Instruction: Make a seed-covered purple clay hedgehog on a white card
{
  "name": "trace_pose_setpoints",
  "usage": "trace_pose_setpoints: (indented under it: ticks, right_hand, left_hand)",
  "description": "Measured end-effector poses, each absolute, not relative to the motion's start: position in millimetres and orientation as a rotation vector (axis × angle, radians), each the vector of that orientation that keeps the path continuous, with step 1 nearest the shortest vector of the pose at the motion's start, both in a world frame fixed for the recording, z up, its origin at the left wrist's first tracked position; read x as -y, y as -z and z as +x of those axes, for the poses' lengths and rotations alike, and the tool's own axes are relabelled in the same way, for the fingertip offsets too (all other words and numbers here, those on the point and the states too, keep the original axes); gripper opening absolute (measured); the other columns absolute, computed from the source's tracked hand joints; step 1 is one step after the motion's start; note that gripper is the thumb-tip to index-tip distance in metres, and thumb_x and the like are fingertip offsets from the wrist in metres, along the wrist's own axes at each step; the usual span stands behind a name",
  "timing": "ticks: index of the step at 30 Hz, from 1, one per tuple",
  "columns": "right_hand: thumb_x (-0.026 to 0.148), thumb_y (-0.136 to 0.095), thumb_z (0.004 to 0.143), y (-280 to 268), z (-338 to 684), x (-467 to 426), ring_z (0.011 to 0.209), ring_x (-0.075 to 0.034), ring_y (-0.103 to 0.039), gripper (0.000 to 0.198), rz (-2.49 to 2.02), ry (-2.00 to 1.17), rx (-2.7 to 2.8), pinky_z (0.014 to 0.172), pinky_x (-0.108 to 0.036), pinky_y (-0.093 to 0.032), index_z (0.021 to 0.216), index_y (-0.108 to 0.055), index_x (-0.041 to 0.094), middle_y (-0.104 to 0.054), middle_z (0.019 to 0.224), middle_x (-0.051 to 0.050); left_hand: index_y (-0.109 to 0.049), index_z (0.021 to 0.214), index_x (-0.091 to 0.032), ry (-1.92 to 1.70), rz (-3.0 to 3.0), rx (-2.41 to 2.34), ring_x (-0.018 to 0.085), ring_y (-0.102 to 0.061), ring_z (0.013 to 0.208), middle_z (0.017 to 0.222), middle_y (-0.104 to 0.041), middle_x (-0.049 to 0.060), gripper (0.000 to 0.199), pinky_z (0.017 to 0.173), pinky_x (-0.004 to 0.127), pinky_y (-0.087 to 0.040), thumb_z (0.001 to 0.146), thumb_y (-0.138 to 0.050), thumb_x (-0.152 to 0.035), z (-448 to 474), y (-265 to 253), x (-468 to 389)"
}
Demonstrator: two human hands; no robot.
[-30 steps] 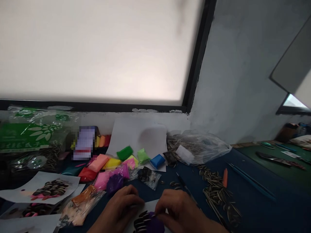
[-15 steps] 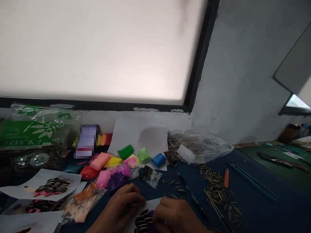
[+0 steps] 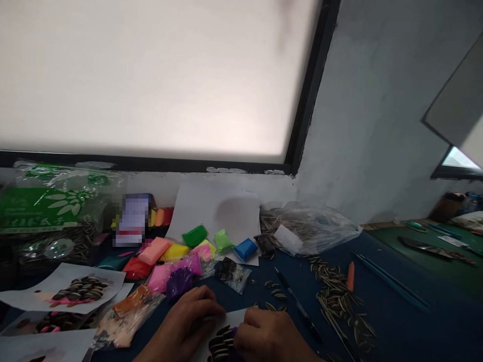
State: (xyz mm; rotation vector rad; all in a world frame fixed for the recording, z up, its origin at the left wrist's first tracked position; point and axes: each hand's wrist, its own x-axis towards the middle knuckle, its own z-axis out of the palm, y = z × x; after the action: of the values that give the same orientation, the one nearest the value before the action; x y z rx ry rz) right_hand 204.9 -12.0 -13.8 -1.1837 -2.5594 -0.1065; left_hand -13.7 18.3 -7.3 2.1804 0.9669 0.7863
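A white sheet of paper [image 3: 236, 317] lies at the bottom middle of the head view. Striped sunflower seeds [image 3: 221, 344] stand in rows on it, beside a bit of purple clay [image 3: 234, 332]. My left hand [image 3: 198, 322] holds the sheet at its left edge, fingers bent and pressed onto it. My right hand [image 3: 266, 334] is closed in a pinch over the purple clay, right of the seed rows. Its fingertips are hidden behind the knuckles, so whatever they hold cannot be made out. The lower part of the sheet is cut off by the frame.
Bright clay packets, among them a blue one [image 3: 246, 248], lie beyond my hands. Seed pictures on paper [image 3: 35, 296] are at the left. A pen [image 3: 298, 300], loose sunflower seeds [image 3: 334, 281], tweezers [image 3: 339, 327] and an orange stick [image 3: 351, 276] lie right.
My right hand has shifted very slightly left over the purple clay. My left hand stays on the paper. The whole view has moved a touch.
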Motion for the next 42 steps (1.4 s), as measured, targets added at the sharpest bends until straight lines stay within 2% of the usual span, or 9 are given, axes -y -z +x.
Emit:
trace_pose_setpoints:
  ticks: [9,15,19,24,29,33,37,42]
  right_hand:
    - [0.027,-0.075,0.066,19.1,198.7,11.4,0.047,-0.01,-0.031,0.017,-1.209,0.313,2.592,0.045,-0.028,-0.006,0.069,-0.059,0.022,-0.052,0.062,0.003]
    - [0.031,-0.081,0.063,20.4,195.7,10.8,0.048,-0.01,-0.037,0.023,-1.217,0.319,2.651,0.045,-0.029,-0.007,0.071,-0.061,0.022,-0.055,0.065,0.003]
    - [0.033,-0.081,0.066,23.3,195.3,10.8,0.049,-0.01,-0.044,0.024,-1.204,0.323,2.645,0.045,-0.029,-0.007,0.072,-0.061,0.022,-0.057,0.067,0.002]
    - [0.036,-0.079,0.071,12.4,195.0,11.6,0.048,-0.01,-0.048,0.024,-1.26,0.213,2.663,0.044,-0.028,-0.007,0.071,-0.059,0.022,-0.059,0.066,0.002]
    - [0.016,-0.066,0.082,-32.3,202.1,15.8,0.057,-0.014,-0.061,0.005,-1.39,0.045,2.704,0.045,-0.027,-0.015,0.082,-0.063,0.02,-0.066,0.077,-0.001]
    - [0.008,-0.057,0.089,-64.6,215.0,11.3,0.072,-0.017,-0.066,0.013,-1.638,-0.107,2.596,0.053,-0.025,-0.027,0.087,-0.064,0.019,-0.069,0.088,-0.004]
    - [0.007,-0.057,0.091,-74.1,227.9,-2.0,0.077,-0.018,-0.066,0.017,-1.904,-0.214,2.5,0.058,-0.025,-0.031,0.086,-0.068,0.018,-0.07,0.091,-0.005]
    - [0.008,-0.066,0.087,-73.8,235.7,-7.4,0.078,-0.017,-0.064,0.011,-1.909,-0.356,2.458,0.06,-0.024,-0.034,0.086,-0.071,0.018,-0.069,0.09,-0.004]
  left_hand:
    - [-0.073,0.095,-0.024,-0.803,2.197,-0.956,0.019,-0.063,0.086,0.093,-0.065,0.004,0.023,0.074,0.025,-0.049,0.092,-0.05,-0.018,-13.9,8.2,-17.7]
    - [-0.072,0.094,-0.024,-0.814,2.195,-0.936,0.019,-0.063,0.086,0.093,-0.064,0.004,0.022,0.077,0.026,-0.049,0.094,-0.05,-0.02,-14.1,8.1,-17.5]
    - [-0.072,0.094,-0.024,-0.825,2.181,-0.942,0.018,-0.063,0.086,0.093,-0.064,0.003,0.023,0.075,0.025,-0.048,0.091,-0.051,-0.017,-13.8,8.5,-17.5]
    - [-0.073,0.095,-0.024,-0.79,2.177,-0.957,0.019,-0.064,0.089,0.095,-0.065,0.003,0.023,0.078,0.025,-0.048,0.095,-0.05,-0.021,-13.4,5.5,-17.3]
    - [-0.073,0.096,-0.025,-0.789,2.184,-0.952,0.019,-0.064,0.088,0.094,-0.065,0.003,0.022,0.078,0.025,-0.048,0.094,-0.051,-0.019,-14.4,7.9,-17.1]
    - [-0.073,0.097,-0.025,-0.815,2.198,-0.946,0.019,-0.063,0.087,0.094,-0.064,0.004,0.022,0.078,0.026,-0.049,0.095,-0.051,-0.021,-15.0,12.7,-18.5]
    - [-0.074,0.095,-0.026,-0.804,2.217,-0.93,0.019,-0.063,0.086,0.092,-0.065,0.004,0.024,0.078,0.026,-0.049,0.095,-0.05,-0.02,-15.0,13.3,-20.4]
    - [-0.074,0.094,-0.026,-0.81,2.209,-0.913,0.019,-0.063,0.086,0.092,-0.064,0.004,0.024,0.074,0.024,-0.048,0.095,-0.051,-0.022,-15.6,12.9,-21.1]
